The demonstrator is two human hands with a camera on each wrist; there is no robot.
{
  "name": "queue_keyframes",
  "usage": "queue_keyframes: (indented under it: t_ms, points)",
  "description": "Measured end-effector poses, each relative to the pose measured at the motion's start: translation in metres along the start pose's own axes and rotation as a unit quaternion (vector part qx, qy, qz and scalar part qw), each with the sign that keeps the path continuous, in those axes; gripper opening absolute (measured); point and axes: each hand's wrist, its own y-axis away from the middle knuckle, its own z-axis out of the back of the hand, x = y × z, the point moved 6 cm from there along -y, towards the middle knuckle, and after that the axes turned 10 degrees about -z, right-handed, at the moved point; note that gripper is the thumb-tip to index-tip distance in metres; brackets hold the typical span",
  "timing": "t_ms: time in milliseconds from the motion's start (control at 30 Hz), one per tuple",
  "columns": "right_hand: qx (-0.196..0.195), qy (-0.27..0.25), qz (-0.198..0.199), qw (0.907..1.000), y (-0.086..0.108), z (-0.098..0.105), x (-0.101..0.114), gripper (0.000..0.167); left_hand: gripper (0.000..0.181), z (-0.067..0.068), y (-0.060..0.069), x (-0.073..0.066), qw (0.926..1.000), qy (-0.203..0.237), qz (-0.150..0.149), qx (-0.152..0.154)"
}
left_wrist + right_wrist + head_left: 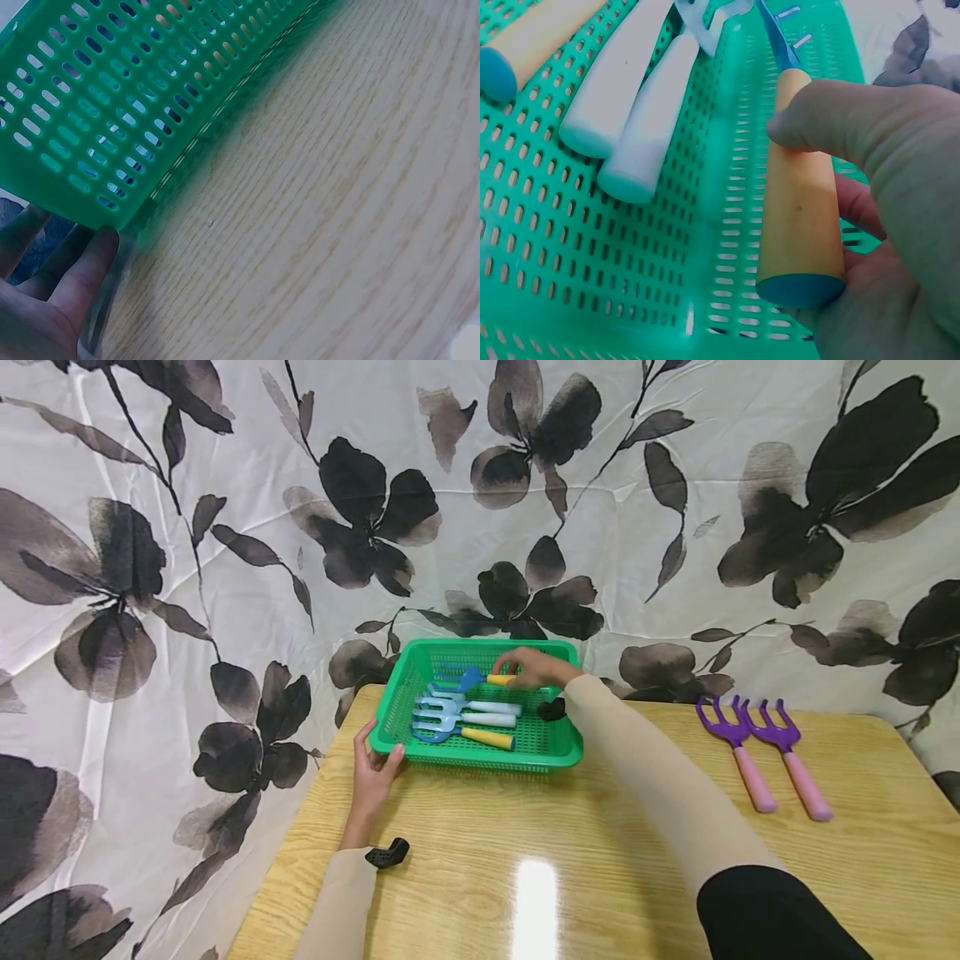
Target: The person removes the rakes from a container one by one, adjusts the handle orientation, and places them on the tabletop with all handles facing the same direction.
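My right hand (534,667) grips the yellow handle of a blue hand fork (501,680) inside the green plastic basket (573,752), at its back side. In the right wrist view the thumb lies across that yellow handle (799,217), fingers behind it. My left hand (372,781) holds the basket's front left corner, thumb at the front, fingers at the left side. In the basket lie two light blue hand forks with white handles (491,719) (495,707) and another blue fork with a yellow handle (487,738) nearest the front.
Two purple hand forks with pink handles (753,779) (808,787) lie side by side on the wooden table (450,877), to the right. A white cloth with dark flowers (615,552) hangs behind the table and along its left.
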Motion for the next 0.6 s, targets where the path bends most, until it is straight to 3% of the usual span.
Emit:
queue_keyframes:
  t_ms: [100, 367, 600]
  points:
    - [-0.025, 0.007, 0.020, 0.9995, 0.008, 0.008, 0.001, 0.032, 0.073, -0.001, 0.001, -0.001, 1.0000, 0.006, 0.000, 0.002]
    - [-0.080, -0.039, 0.067, 0.9938, 0.044, 0.034, 0.001, 0.034, 0.074, 0.000, 0.001, 0.001, 1.0000, 0.006, 0.006, 0.001]
    - [-0.128, -0.041, 0.062, 0.9889, 0.079, 0.052, -0.012, 0.033, 0.072, 0.000, 0.000, 0.001, 0.9999, 0.009, 0.007, -0.002]
